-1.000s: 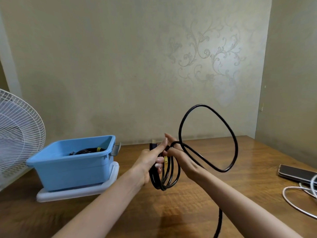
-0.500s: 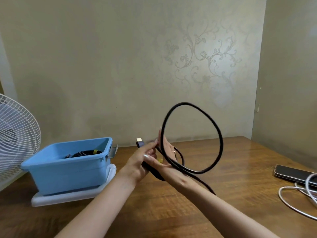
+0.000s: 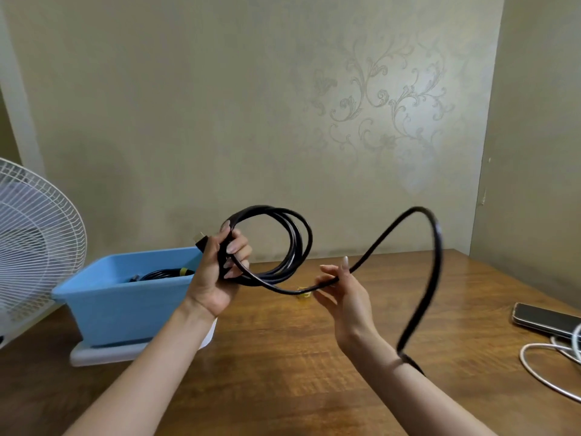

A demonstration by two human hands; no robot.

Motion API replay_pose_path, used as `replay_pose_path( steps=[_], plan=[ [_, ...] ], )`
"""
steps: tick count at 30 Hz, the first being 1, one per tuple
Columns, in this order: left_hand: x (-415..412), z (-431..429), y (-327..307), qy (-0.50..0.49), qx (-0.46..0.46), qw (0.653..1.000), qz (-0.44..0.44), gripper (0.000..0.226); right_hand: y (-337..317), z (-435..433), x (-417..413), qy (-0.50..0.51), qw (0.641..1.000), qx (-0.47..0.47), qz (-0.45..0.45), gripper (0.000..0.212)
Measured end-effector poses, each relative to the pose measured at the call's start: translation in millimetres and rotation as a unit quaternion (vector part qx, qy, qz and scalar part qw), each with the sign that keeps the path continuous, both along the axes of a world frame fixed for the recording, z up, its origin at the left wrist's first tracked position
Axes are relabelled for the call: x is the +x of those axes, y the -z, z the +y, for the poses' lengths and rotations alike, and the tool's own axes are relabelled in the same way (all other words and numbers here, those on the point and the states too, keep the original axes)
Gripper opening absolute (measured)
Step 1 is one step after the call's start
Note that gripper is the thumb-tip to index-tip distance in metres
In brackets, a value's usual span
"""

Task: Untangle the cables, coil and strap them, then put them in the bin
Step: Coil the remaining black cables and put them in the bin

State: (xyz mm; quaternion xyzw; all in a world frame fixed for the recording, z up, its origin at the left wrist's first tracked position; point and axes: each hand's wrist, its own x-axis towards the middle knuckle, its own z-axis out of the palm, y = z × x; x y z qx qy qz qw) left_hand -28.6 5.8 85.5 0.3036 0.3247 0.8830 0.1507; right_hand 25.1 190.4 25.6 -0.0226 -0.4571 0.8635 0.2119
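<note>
While aloft, cable (image 3: 301, 247) clear above table (image 3: 283, 357).

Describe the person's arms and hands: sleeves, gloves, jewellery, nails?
The left forearm and right forearm are bare down to the frame edge, with no sleeves in view. The left hand and right hand are ungloved. There is no watch or bracelet at either wrist, and no ring can be made out. The fingernails are long, with a pale finish.
</note>
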Motion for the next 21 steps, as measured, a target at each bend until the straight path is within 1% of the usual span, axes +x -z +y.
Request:
replay_pose_path(
  steps=[1,2,6,8,10,12,15,17,18,19,20,21],
  plan=[
    [0,-1,0,-0.004,0.005,1.0,0.002,0.04,1,1,0,0.023,0.999,0.04,0.001,0.038],
    [2,-2,-1,-0.008,0.005,1.0,0.004,0.042,0,1,0,0.032,0.998,0.057,0.01,0.037],
    [9,4,4,-0.025,-0.025,0.999,0.021,0.055,-12,-7,7,0.011,0.999,0.037,0.023,0.03],
    [10,7,5,-0.044,-0.045,0.997,0.033,0.057,-18,-11,8,0.004,0.999,0.049,0.01,0.029],
    [10,6,5,-0.056,-0.065,0.995,0.051,0.063,-19,-12,6,0.015,0.997,0.078,-0.012,0.029],
    [10,4,6,-0.06,-0.089,0.991,0.078,0.066,-17,-10,4,0.044,0.99,0.135,-0.024,0.03],
    [10,2,6,-0.07,-0.138,0.982,0.105,0.058,-13,-6,1,0.078,0.973,0.214,-0.038,0.03],
    [10,0,5,-0.092,-0.181,0.971,0.129,0.047,-10,-3,-1,0.072,0.969,0.229,-0.048,0.026],
    [11,-1,4,-0.103,-0.195,0.966,0.138,0.039,-10,-2,-2,0.06,0.973,0.215,-0.051,0.022],
    [13,-1,4,-0.114,-0.198,0.964,0.139,0.03,-10,0,-3,0.041,0.982,0.178,-0.054,0.018],
    [14,-1,4,-0.121,-0.192,0.965,0.131,0.022,-9,3,-5,0.018,0.991,0.117,-0.058,0.016],
    [14,-1,3,-0.129,-0.18,0.968,0.118,0.023,-9,7,-7,-0.002,0.997,0.048,-0.068,0.017]
  ],
)
